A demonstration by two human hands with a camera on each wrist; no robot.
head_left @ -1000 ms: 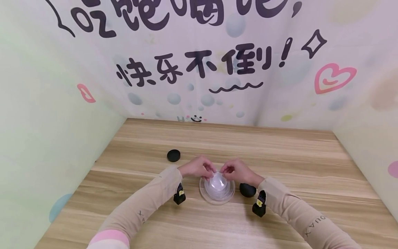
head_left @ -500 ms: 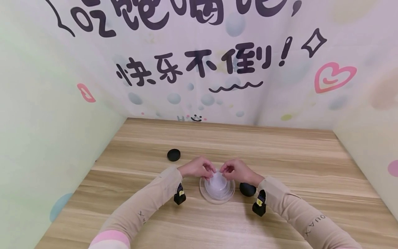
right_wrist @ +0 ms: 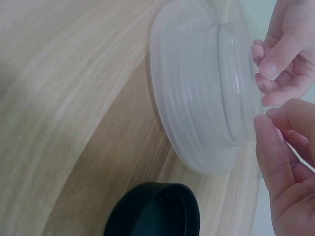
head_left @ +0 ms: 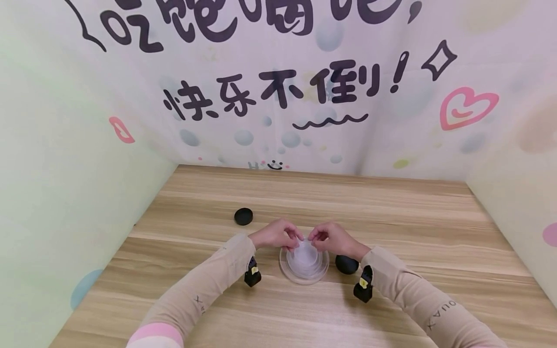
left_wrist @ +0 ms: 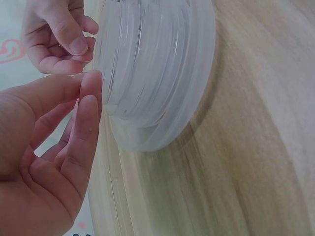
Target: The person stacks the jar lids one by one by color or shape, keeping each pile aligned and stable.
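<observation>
A translucent round container with stepped, ridged sides and a wide flat rim at its base stands on the table between my hands. My left hand pinches at its top edge with thumb and fingertips. Beside it, my right hand pinches the same top edge from the other side. In the left wrist view the ridged wall shows close by the fingertips. The right wrist view shows both hands at the narrow upper end of the container. Whatever thin part lies between the fingertips is too clear to make out.
A round black cap lies right of the container, partly under my right wrist; in the right wrist view its hollow side shows. Another round black piece lies at the back left. Printed cloth walls enclose the wooden table.
Both hands stay in nearly the same place. The bright glare on top of the container has faded, which suggests a slight change of tilt in its surface.
</observation>
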